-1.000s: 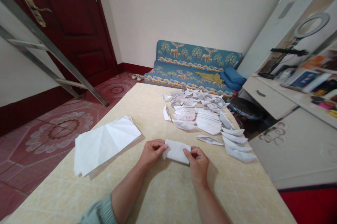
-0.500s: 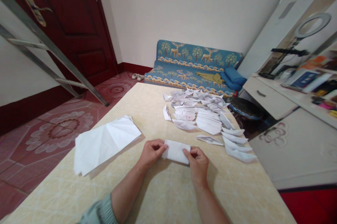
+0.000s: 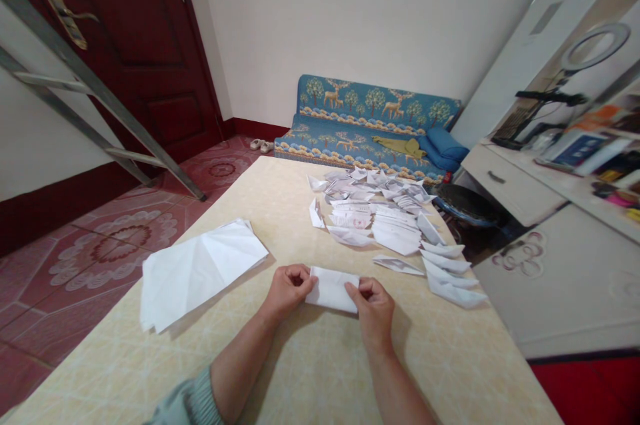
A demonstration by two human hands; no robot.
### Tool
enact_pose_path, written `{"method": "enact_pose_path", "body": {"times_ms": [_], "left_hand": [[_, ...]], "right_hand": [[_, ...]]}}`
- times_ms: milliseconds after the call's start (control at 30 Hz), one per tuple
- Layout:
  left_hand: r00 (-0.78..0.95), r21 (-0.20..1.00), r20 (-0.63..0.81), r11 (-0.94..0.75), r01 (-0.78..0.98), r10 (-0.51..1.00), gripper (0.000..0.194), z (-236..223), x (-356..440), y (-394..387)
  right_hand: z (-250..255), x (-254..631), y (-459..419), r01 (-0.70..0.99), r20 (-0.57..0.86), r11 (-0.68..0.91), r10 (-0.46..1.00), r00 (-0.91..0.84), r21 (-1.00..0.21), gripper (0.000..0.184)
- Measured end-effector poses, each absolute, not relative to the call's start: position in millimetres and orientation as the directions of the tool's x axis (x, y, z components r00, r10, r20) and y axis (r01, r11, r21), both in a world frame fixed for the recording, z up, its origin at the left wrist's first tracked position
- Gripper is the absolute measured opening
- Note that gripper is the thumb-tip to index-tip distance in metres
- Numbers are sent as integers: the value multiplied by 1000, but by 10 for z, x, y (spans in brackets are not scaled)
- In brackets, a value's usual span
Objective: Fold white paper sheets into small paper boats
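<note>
So your left hand (image 3: 287, 292) and right hand (image 3: 373, 308) pinch the folded white paper (image 3: 333, 290) at both ends, likely to hold the fold.

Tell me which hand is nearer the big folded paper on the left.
Left. The left hand sits just right of the big folded paper, not touching it; the right hand is farther right, on the other end of the small folded paper.

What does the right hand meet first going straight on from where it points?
Right hand: the folded white paper it already pinches; past that, probably the folded paper pile, depth unclear.
</note>
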State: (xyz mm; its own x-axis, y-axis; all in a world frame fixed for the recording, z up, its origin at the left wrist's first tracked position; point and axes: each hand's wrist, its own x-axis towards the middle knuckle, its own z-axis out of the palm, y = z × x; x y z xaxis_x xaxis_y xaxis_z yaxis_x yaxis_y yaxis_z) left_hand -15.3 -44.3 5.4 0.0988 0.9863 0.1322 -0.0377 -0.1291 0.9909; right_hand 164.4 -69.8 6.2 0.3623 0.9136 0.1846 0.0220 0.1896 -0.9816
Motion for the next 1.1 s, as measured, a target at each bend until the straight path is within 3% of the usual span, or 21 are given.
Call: {"method": "enact_pose_path", "body": {"times_ms": [167, 367, 467, 600, 867, 967, 1100], "left_hand": [[82, 996, 86, -84, -30, 993, 29, 27, -153, -441], [189, 985, 94, -63, -163, 977, 15, 42, -151, -453], [339, 989, 144, -122, -85, 930, 14, 83, -159, -484], [533, 960, 172, -263, 100, 829, 31, 168, -155, -535], [695, 970, 27, -188, 156, 719, 27, 262, -82, -614], [685, 979, -14, -131, 159, 728, 30, 233, -35, -640], [439, 988, 1, -69, 138, 898, 31, 170, 59, -640]], "right_hand": [[44, 1656, -703, -6, 152, 166, 917, 368, -986, 25], [37, 1695, -704, -90, 86, 125, 933, 348, -988, 30], [36, 1717, -709, -93, 71, 109, 936, 344, -990, 28], [46, 1733, -703, -24, 83, 96, 942, 326, -995, 27], [90, 1702, -704, 92, 108, 91, 975, 194, -992, 21], [81, 1689, -693, 49, 106, 99, 980, 166, -994, 23], [77, 1693, -642, -83, 133, 162, 951, 279, -983, 38]]}}
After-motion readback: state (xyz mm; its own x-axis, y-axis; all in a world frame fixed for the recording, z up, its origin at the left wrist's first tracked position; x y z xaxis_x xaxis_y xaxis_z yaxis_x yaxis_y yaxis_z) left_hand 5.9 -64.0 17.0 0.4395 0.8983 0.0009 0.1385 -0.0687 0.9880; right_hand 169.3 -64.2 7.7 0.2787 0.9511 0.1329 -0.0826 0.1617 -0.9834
